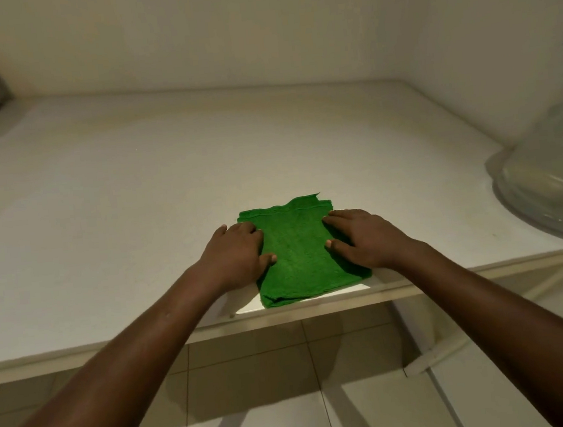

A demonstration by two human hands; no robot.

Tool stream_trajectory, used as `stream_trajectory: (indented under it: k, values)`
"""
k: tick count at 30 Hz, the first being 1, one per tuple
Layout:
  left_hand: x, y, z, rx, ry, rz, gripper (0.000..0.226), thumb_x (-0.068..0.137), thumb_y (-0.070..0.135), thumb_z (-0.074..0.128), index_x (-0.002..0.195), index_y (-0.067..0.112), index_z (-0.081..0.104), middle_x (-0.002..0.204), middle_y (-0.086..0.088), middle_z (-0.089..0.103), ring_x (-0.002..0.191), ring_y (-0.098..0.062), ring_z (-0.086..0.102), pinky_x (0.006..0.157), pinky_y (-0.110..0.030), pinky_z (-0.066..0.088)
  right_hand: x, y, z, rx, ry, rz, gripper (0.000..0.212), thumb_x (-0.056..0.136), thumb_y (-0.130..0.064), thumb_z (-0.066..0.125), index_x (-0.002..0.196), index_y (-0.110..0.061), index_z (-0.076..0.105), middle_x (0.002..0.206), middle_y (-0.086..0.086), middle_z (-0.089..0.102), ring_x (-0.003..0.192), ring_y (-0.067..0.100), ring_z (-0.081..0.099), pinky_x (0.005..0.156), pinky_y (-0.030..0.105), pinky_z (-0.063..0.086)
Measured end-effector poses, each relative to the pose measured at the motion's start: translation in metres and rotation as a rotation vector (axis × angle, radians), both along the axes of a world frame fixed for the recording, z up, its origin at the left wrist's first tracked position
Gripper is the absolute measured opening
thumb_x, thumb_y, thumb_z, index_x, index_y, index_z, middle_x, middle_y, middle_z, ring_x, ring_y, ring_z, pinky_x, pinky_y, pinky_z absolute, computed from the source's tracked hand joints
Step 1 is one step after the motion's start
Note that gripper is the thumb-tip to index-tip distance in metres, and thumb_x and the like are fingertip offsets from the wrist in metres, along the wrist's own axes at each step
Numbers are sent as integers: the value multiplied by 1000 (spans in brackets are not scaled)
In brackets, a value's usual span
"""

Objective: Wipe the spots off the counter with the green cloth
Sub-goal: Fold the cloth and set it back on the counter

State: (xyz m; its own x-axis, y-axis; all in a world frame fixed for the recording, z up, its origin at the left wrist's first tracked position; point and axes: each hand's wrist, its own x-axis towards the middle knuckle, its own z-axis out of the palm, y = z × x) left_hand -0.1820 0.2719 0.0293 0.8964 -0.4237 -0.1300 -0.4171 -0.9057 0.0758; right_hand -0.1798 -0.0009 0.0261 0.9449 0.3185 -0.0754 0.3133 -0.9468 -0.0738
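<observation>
- Pale walls meet at a corner behind a wide, off-white counter (133, 193), seen from above by the person standing at its front edge.
- A folded green cloth (301, 256) lies flat on the counter close to the front edge, at about 6 o'clock on the surface.
- The left hand (235, 252) rests palm down on the cloth's 9 o'clock side, fingers together and spread flat, not gripping.
- The right hand (361, 236) presses flat on the cloth's 3 o'clock side, fingers extended, thumb angled inward, nothing clasped.
- A large clear plastic water jug (552, 180) sits at the counter's 3 o'clock edge, well apart from the cloth.
- Light floor tiles (274, 403) show beneath the counter.
- No spots can be made out on the counter near the cloth.
</observation>
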Motion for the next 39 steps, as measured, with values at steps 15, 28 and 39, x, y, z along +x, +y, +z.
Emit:
stream_trajectory:
  k: [15, 28, 39]
  values:
    - [-14, 5, -4, -158, -81, -65, 43, 88, 47, 69, 111, 13, 58, 117, -5, 56, 101, -25, 59, 74, -31, 34, -19, 10, 8, -113, -72, 71, 41, 91, -44, 62, 125, -21, 59, 130, 0, 60, 122, 25, 53, 95, 36, 46]
    - [2, 5, 56, -575, 571, -27, 25, 78, 23, 74, 99, 21, 61, 95, -2, 69, 88, -19, 68, 74, -39, 58, -47, -18, 79, 250, 332, 82, 7, 93, -37, 67, 97, -37, 62, 90, -14, 70, 73, 5, 63, 61, 17, 43]
    - [105, -100, 69, -523, 564, -14, 10, 86, 13, 71, 96, 12, 71, 87, -3, 68, 80, -16, 58, 72, -30, 45, 34, -120, 91, 799, 323, -167, 8, 92, -27, 72, 100, -28, 72, 96, 9, 76, 95, 40, 68, 76, 49, 53]
